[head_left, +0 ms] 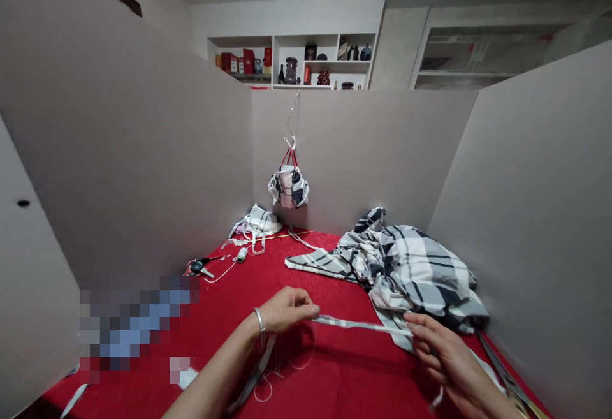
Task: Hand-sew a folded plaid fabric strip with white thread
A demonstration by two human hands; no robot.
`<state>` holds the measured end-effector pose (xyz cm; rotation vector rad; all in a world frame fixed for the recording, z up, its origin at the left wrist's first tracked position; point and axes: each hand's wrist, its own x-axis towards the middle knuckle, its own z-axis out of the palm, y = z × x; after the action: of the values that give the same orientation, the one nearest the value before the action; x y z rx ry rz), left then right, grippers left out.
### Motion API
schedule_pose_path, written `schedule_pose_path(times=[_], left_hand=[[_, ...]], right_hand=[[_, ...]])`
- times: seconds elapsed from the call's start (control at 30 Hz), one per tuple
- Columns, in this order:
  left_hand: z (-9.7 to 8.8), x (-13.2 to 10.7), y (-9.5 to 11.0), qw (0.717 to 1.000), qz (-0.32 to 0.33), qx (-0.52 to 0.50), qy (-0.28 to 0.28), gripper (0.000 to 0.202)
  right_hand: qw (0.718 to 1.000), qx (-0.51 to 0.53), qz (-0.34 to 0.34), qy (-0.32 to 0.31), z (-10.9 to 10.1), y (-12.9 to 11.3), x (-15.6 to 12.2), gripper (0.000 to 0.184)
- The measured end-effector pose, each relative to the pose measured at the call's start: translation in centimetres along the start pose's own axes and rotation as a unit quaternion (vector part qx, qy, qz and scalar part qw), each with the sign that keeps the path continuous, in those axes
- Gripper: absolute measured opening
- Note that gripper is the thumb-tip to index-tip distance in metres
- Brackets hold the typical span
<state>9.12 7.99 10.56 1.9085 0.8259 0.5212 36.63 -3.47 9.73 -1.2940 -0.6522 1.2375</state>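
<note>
The left hand (287, 310) pinches one end of a thin, flat strip of grey and white checked cloth (354, 324) between thumb and finger. The right hand (442, 349) pinches the strip farther along, with its other fingers curled in. The strip is almost straight between the two hands, above the near part of the red cloth-covered worktop (335, 387).

So the step in hand looks like pulling the strip straight. I think the next move calls for a firm pinch on both sides and a soft pull, so the strip does not twist. The loose white threads (306, 365) hanging near the left hand could get caught.

Just past the right hand, a big, puffy heap of black, grey and white checked cloth (425, 266) lies by the right edge. Large scissors with gold-coloured handles (502, 374) lie near the right edge too, beside the right arm. Well apart, toward the far left corner, are a small white thread spool (242, 254), small black scissors (197, 267) and a pale checked cloth bundle (262, 220).
</note>
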Motion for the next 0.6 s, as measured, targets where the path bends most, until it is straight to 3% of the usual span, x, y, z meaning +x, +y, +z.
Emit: schedule_pose_path(times=[0.1,0.27,0.47,0.6], left_hand=[[-0.5,-0.4,-0.2,1.0,0.018,0.002,0.001,0.041],[-0.3,-0.6,-0.7,0.998,0.048,0.003,0.05,0.043],[-2.1,-0.6,-2.0,0.999,0.017,-0.003,0.047,0.045],[-3.4,-1.1,-1.5,0.999,-0.006,-0.026,0.03,0.047]], right_hand=[[0.999,0.04,-0.023,0.005,-0.3,-0.2,0.6,0.046],[0.996,0.065,-0.064,0.005,0.1,-0.3,1.3,0.045],[0.995,-0.028,-0.025,-0.088,1.0,-1.4,0.4,0.033],[0.995,-0.08,-0.058,-0.018,-0.2,-1.5,1.1,0.034]])
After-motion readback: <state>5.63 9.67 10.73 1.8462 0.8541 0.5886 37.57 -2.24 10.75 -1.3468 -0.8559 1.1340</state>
